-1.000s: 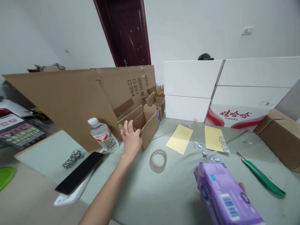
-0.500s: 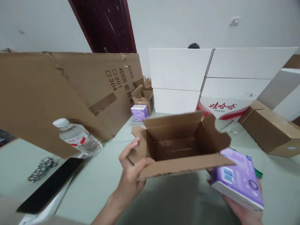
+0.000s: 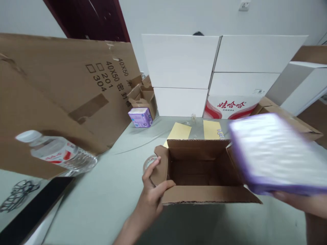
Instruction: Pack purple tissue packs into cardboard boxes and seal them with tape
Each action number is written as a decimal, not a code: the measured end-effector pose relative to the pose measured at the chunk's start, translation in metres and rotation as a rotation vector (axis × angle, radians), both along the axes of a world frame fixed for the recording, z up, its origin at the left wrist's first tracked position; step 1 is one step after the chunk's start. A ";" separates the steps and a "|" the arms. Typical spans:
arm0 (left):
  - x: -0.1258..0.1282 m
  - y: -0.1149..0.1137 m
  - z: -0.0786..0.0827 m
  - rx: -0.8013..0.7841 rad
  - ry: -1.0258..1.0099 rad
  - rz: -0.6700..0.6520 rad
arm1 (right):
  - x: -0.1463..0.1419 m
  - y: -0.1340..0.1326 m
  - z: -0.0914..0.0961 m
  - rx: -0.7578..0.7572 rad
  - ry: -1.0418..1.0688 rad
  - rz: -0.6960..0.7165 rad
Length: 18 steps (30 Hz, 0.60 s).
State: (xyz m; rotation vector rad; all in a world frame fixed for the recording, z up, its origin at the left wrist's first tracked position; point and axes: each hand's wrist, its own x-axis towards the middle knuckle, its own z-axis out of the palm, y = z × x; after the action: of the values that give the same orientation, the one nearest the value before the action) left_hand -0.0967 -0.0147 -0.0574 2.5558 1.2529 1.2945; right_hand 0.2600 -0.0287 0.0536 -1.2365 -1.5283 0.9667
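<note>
An open cardboard box (image 3: 212, 195) stands before me, its flaps spread and its inside bare. My left hand (image 3: 150, 195) pinches the box's left flap between thumb and fingers. At the right, my right hand (image 3: 298, 202) holds a purple and white tissue pack (image 3: 278, 153) raised above the box's right edge, its white side towards me. The pack is blurred by motion and most of the right hand's fingers are hidden under it. A roll of tape (image 3: 148, 162) lies just behind my left hand, partly covered by the flap.
Another purple tissue pack (image 3: 140, 117) lies by a small open box (image 3: 145, 97) at the back. Yellow sheets (image 3: 179, 131) lie beyond my box. A water bottle (image 3: 61, 153), glasses (image 3: 19, 194) and a dark flat device (image 3: 35, 211) are left. White cartons (image 3: 178, 61) stand behind.
My right hand has lifted the tissue pack from low beside the box to above its right edge and turned it over. The box now sits lower, uncovering yellow sheets. The view has shifted.
</note>
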 end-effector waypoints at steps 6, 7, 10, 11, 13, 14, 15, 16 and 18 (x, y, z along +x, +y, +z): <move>-0.007 0.007 0.002 -0.029 0.002 0.051 | -0.062 0.060 0.003 0.377 -0.618 0.376; -0.011 0.008 0.000 -0.024 -0.002 0.059 | -0.062 0.062 0.003 0.429 -0.605 0.357; -0.030 0.008 -0.009 -0.036 -0.020 0.095 | -0.043 0.063 -0.006 0.558 -0.370 0.075; -0.037 0.008 -0.013 -0.047 -0.026 0.107 | -0.034 0.063 -0.013 0.568 -0.267 -0.045; -0.050 0.008 -0.019 -0.067 -0.038 0.142 | -0.022 0.065 -0.034 0.484 -0.108 -0.156; -0.055 0.008 -0.022 -0.076 -0.040 0.162 | -0.018 0.067 -0.046 0.406 -0.069 -0.140; -0.059 0.007 -0.023 -0.085 -0.040 0.179 | -0.017 0.068 -0.059 0.329 -0.056 -0.097; -0.060 0.007 -0.024 -0.092 -0.040 0.193 | -0.017 0.069 -0.071 0.272 -0.058 -0.050; -0.060 0.007 -0.025 -0.095 -0.039 0.206 | -0.021 0.069 -0.091 0.224 -0.073 0.025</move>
State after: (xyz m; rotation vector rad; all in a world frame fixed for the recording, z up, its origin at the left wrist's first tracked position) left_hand -0.1567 -0.0080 -0.0821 2.3785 1.5643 1.2753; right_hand 0.2388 0.0404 -0.0376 -1.1057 -1.6636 0.7491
